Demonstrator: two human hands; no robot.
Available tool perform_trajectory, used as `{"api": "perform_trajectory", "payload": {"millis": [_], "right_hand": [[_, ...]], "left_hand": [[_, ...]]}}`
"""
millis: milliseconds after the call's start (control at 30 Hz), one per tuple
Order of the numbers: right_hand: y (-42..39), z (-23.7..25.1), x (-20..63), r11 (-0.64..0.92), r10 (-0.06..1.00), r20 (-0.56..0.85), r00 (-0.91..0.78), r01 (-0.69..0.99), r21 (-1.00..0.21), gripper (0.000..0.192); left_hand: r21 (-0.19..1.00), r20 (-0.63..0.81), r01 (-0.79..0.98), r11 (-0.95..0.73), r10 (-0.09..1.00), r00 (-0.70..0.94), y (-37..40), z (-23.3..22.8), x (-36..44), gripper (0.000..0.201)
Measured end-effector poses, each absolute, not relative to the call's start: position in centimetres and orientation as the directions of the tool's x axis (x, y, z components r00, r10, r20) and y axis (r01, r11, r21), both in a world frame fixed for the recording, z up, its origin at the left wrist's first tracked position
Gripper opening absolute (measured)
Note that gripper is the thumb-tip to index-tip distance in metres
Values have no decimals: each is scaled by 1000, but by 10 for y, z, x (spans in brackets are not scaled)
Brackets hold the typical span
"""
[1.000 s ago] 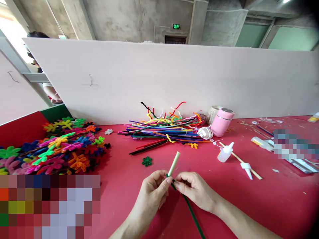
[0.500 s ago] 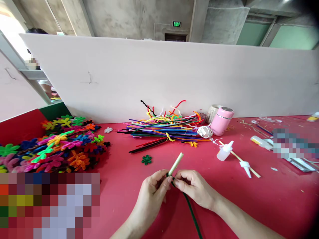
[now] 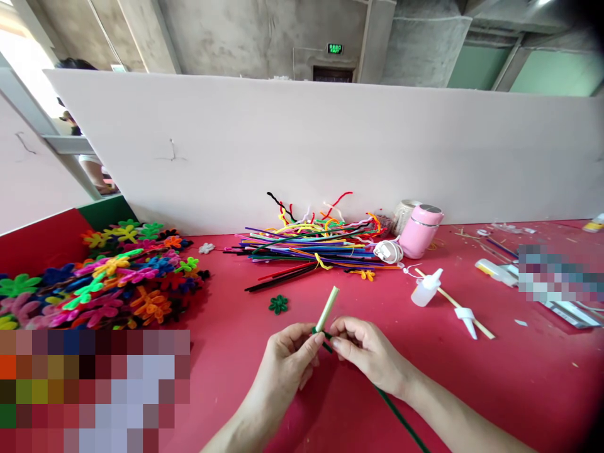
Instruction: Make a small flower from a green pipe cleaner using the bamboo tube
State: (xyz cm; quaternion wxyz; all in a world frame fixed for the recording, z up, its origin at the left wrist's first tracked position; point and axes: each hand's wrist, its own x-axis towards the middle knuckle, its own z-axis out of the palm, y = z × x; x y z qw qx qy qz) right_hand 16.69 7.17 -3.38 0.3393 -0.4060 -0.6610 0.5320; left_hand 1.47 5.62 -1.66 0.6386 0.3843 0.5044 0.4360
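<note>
Green and fuzzy, the pipe cleaner [image 3: 396, 412] is pinched at one end by both hands. The left hand [image 3: 285, 368] has its thumb and fingers closed on a pale stick [image 3: 327, 309], right where the green end meets it. The stick pokes up and away, tilted a bit to the right. The right hand [image 3: 365, 355] is closed too, with its fingertips pressing the green end just beside the left thumb. The rest of the pipe cleaner runs down past the right wrist toward the bottom edge. Both hands hover just over the red table [image 3: 472, 377].

Near the stick lies a small green flower [image 3: 278, 304]. Farther back sits a heap of colourful pipe cleaners [image 3: 311, 248], with a pink cup [image 3: 419, 231] beside it. On the left is a big pile of bright flowers [image 3: 108, 277]. A little white bottle [image 3: 426, 287] lies to the right.
</note>
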Motion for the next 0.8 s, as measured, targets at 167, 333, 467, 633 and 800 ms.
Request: {"api": "perform_trajectory", "payload": {"millis": [167,333,467,633,800], "right_hand": [[69,-32,165,149,921,63,-385,198,-969,17],[66,-30,164,351,903,249,-349,271,-896,10],[66,-27,164,423,869,290,-400,300,-855,9],[68,-27,165,425,870,283,-403,322,-846,10],[71,-27,169,445,837,283,-468,282,-850,9]], "left_hand": [[931,-309,-164,325,944,114,54,-16,15,29],[927,-312,-192,322,946,84,54,-18,15,30],[942,-278,-159,297,952,129,55,-20,15,30],[929,-303,-164,330,937,171,56,-20,13,31],[908,-329,-198,370,920,212,58,-20,11,33]]}}
